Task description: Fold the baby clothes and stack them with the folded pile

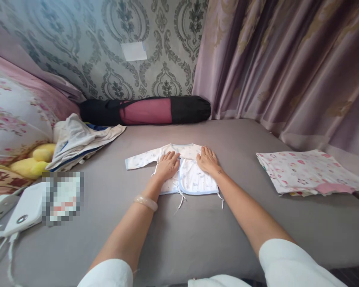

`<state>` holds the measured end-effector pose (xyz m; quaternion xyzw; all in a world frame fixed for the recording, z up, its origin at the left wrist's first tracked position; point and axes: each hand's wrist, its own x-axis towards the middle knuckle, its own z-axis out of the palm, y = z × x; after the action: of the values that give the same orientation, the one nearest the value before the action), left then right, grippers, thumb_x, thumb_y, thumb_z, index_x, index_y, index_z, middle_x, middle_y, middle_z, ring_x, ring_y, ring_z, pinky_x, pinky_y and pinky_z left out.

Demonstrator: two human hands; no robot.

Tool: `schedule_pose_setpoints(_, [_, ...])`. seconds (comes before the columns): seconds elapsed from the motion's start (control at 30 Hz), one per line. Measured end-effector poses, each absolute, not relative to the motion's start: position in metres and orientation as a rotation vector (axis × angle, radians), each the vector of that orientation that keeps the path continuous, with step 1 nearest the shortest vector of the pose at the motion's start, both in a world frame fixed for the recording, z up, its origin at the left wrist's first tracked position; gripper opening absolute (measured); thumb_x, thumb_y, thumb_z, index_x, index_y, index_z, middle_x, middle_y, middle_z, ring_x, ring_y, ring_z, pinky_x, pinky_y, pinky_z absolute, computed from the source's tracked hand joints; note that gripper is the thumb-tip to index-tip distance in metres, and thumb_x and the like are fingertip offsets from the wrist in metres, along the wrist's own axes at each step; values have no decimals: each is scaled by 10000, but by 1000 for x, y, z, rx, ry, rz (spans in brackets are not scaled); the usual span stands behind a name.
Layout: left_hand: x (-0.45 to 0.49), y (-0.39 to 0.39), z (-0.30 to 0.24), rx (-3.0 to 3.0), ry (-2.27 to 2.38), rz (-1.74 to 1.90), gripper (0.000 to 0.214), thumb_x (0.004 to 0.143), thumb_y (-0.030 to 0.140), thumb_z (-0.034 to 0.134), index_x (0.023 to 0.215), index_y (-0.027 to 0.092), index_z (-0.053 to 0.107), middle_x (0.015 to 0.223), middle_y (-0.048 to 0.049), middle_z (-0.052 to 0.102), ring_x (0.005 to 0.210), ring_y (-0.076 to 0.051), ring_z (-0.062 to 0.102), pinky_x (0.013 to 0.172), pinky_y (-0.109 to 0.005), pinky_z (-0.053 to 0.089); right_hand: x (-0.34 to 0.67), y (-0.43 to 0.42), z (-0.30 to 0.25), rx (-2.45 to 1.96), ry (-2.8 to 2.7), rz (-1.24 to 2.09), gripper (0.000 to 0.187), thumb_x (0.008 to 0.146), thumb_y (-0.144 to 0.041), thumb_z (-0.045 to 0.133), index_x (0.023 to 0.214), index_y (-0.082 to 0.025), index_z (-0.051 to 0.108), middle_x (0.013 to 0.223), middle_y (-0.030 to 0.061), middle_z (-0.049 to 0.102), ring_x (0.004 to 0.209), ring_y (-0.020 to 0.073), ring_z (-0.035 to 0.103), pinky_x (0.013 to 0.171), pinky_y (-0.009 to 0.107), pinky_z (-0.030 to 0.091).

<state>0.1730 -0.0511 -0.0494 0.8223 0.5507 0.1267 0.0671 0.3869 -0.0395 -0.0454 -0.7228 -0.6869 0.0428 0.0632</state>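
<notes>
Presently, the baby shirt (197,183) is laid flat near the middle of the grey surface (203,235), well in from its far edge. It is touched by the left hand (168,164) and the right hand (208,160), fingers extended, nothing gripped. Creasing could be caused by uneven pressure; the loose ties (182,196) could be trapped beneath if the shirt is shifted.
</notes>
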Motion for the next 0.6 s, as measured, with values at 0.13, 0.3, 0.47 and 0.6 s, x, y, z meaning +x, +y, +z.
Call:
schedule_pose_setpoints(0.13, [173, -45, -46, 2463, 1588, 378, 444, 959, 311, 363, 1375, 195, 464, 1469, -129, 457, 1396, -279, 374, 1148, -491, 294, 376, -32, -36, -2220, -2090, 139, 597, 974, -307, 269, 1482, 1, 321, 1567, 193, 270, 1450, 279, 224, 1174, 468, 139])
schedule_pose_setpoints(0.3, [169, -41, -41, 2485, 1476, 594, 410, 922, 200, 365, 1307, 146, 496, 1373, -163, 528, 1289, -230, 496, 1085, -390, 407, 336, -26, -24, -1994, -2193, 286, 591, 1006, -367, 209, 1509, -73, 307, 1591, 167, 218, 1476, 267, 152, 1183, 474, 97])
schedule_pose_setpoints(0.47, [128, -43, -36, 2393, 1692, 717, 411, 893, 155, 380, 1278, 166, 523, 1305, -144, 575, 1225, -245, 537, 1063, -405, 422, 313, -24, -34, -1969, -2195, 342, 581, 1013, -400, 197, 1517, -135, 314, 1599, 154, 204, 1481, 272, 123, 1179, 505, 77])
schedule_pose_setpoints(0.6, [74, -48, -33, 2080, 2201, 708, 402, 897, 175, 386, 1265, 131, 540, 1235, -178, 598, 1204, -284, 541, 1040, -427, 419, 314, -20, -36, -2005, -2211, 348, 568, 1009, -378, 220, 1514, -140, 322, 1600, 142, 208, 1482, 275, 114, 1177, 517, 70])
